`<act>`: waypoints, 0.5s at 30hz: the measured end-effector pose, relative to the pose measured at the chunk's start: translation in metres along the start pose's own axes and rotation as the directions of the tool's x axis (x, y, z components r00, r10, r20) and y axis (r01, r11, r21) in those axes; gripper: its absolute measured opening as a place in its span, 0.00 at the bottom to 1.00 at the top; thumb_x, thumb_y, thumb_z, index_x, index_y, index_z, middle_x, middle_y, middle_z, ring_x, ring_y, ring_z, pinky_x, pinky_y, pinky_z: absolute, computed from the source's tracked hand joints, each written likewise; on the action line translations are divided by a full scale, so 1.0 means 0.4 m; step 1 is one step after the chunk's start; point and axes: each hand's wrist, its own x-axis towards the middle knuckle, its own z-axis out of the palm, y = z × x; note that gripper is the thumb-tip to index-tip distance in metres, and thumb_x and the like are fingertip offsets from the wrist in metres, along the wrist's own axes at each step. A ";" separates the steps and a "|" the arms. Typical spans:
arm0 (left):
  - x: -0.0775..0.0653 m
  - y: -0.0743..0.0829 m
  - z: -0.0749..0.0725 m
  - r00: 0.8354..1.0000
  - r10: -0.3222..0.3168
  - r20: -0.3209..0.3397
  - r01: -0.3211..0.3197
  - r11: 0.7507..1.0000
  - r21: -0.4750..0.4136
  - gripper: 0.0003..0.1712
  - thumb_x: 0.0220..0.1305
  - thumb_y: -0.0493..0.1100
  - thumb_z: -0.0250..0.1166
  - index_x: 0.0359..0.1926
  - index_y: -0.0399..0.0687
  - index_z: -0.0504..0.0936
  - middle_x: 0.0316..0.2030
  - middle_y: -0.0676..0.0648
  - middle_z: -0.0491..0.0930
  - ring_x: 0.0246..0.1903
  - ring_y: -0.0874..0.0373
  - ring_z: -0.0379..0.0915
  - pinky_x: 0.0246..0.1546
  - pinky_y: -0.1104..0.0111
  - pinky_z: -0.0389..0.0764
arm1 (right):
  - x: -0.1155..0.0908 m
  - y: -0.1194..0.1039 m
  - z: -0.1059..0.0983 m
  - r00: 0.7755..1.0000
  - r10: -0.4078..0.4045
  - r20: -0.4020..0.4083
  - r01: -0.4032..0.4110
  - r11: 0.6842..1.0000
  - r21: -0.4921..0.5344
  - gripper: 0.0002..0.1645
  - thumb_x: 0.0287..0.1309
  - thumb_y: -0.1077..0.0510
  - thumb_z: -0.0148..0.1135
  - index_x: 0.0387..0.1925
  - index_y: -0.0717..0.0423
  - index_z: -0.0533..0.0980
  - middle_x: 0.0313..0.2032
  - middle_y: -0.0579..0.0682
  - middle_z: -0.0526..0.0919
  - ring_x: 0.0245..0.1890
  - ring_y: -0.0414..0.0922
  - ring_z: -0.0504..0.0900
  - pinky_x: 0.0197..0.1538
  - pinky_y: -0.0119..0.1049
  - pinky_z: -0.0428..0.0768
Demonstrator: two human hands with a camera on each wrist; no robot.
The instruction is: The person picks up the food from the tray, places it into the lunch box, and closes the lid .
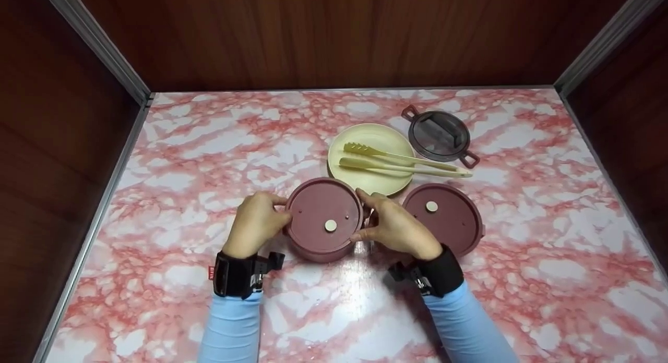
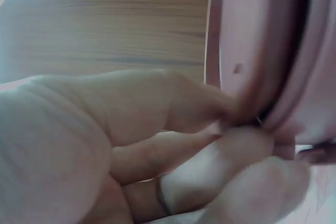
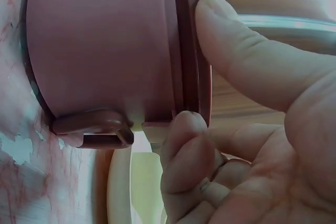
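A round dark-pink lid [image 1: 318,212] with a cream knob lies over a matching pot [image 3: 100,51], near the middle of the table. My left hand [image 1: 257,222] pinches the lid's left edge between thumb and fingers. In the left wrist view a narrow dark gap shows between the lid and the pot rim. My right hand [image 1: 394,225] grips the opposite edge, with the thumb on the rim and fingertips at its side. The pot stands on the table, and one side handle [image 3: 97,124] shows in the right wrist view. What is inside is hidden.
Right of the pot sits another dark-pink lidded round piece [image 1: 454,222], partly behind my right hand. Behind is a cream pan [image 1: 365,188] with a slotted utensil [image 1: 360,149] and a second utensil [image 1: 360,164] across it. A small dark two-handled pot [image 1: 441,133] stands farther back.
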 end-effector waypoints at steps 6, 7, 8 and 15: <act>0.001 -0.004 0.003 1.000 -0.013 -0.003 0.013 0.999 0.033 0.14 0.54 0.38 0.66 0.41 0.41 0.90 0.23 0.49 0.84 0.13 0.62 0.72 0.19 0.69 0.71 | -0.002 0.000 0.002 1.000 0.009 -0.013 -0.010 0.997 -0.071 0.56 0.48 0.44 0.77 0.74 0.56 0.61 0.62 0.64 0.72 0.55 0.53 0.75 0.59 0.46 0.74; 0.001 -0.004 0.003 1.000 -0.015 -0.008 0.015 0.999 0.035 0.13 0.54 0.39 0.67 0.41 0.41 0.90 0.23 0.50 0.84 0.13 0.62 0.72 0.19 0.68 0.72 | -0.002 0.001 0.002 1.000 0.004 -0.016 -0.006 0.997 -0.077 0.55 0.48 0.44 0.77 0.74 0.56 0.61 0.59 0.63 0.74 0.52 0.52 0.76 0.56 0.45 0.76; 0.001 -0.004 0.003 1.000 -0.015 -0.013 0.016 0.999 0.039 0.12 0.55 0.40 0.68 0.40 0.42 0.90 0.22 0.50 0.84 0.13 0.62 0.73 0.20 0.68 0.73 | -0.002 0.001 0.002 1.000 0.001 -0.019 -0.003 0.997 -0.080 0.55 0.49 0.44 0.77 0.73 0.56 0.62 0.56 0.61 0.75 0.48 0.51 0.77 0.52 0.44 0.77; 0.001 -0.003 0.002 0.999 -0.026 -0.028 0.027 0.998 0.057 0.08 0.55 0.42 0.71 0.35 0.45 0.92 0.28 0.50 0.86 0.18 0.60 0.75 0.25 0.65 0.75 | -0.001 0.005 0.001 0.999 -0.009 -0.037 0.005 0.995 -0.104 0.53 0.49 0.45 0.76 0.73 0.55 0.63 0.38 0.51 0.70 0.31 0.44 0.67 0.35 0.38 0.70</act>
